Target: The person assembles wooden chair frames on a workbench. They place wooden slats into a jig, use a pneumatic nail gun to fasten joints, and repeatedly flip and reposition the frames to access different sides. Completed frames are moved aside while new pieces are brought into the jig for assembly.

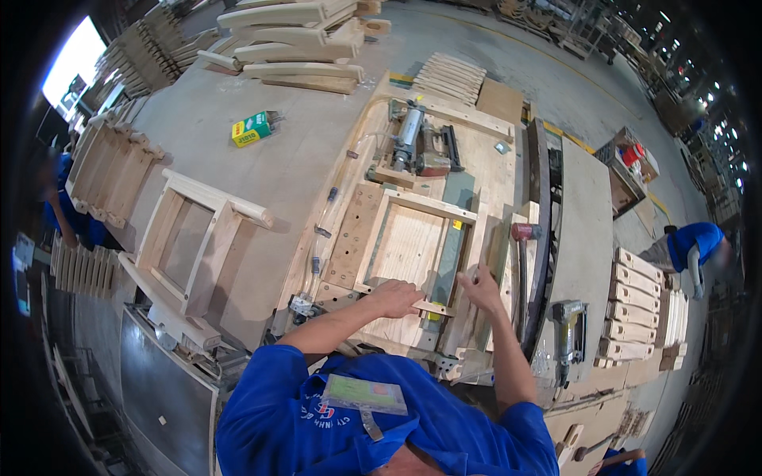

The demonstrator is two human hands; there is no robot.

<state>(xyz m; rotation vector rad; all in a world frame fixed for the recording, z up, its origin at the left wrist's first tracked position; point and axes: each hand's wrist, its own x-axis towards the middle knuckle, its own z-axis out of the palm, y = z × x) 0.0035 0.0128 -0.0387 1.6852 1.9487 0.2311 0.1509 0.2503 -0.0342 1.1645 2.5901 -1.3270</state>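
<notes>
A pale rectangular wooden frame [429, 205] lies flat on the workbench in front of me. My left hand [397, 299] is at its near rail, by the left corner, with the fingers bent over the wood. Beside the frame's right side is my right hand [482, 290], its fingers curled together; what they hold, if anything, is too small to make out. A metal clamp fixture [302, 308] sits at the bench's near left. Right of the frame lies a red-headed mallet [525, 232], its handle pointing toward me.
Two nail guns, one silver [409, 133] and one dark [433, 151], lie beyond the frame. Another nail gun [567, 333] rests on the right-hand board. An assembled wooden frame [202, 238] stands left, near a green-yellow box [252, 128]. Stacked wooden parts [635, 305] and a co-worker [694, 242] are right.
</notes>
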